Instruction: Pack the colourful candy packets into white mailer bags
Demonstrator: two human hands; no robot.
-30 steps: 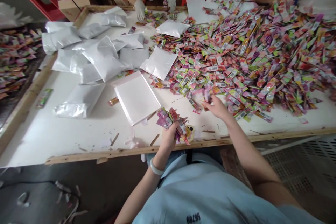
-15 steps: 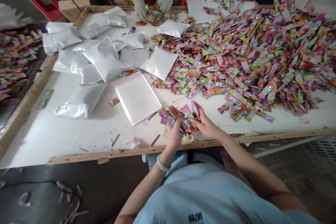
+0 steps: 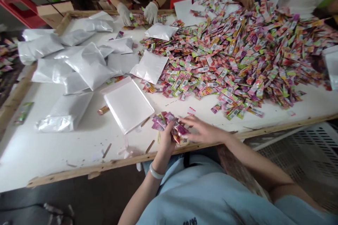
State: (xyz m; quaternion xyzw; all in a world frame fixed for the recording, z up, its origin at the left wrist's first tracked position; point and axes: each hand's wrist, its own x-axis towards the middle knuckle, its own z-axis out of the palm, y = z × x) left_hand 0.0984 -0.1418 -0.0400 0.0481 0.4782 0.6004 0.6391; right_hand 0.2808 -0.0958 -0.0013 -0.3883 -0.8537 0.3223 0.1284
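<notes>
- In the head view, holds a bunch of colourful sachets [image 3: 160, 121] in the left grip [image 3: 167, 139], clasped between thumb and fingers, with ends fanned out past the thumb, above the near edge of the white surface [image 3: 84, 147].
- Has the right grip [image 3: 202, 130] loosely parted, with thumb apart from fingers, at the right side of the bunch; cannot tell whether touching.
- Shows a flat white mailer [image 3: 129, 105] near the bunch, to its left; cannot make out any contents.
- Farther left, shows bulging white mailers [image 3: 89, 65] piled together, with contents hidden.
- Beyond and rightward, shows a broad heap of loose sachets [image 3: 237, 56].
- At lower right, below the surface, shows a white perforated crate [image 3: 320, 147].
- Opposite, shows a co-worker's white-gloved hands [image 3: 151, 12] at more sachets.
</notes>
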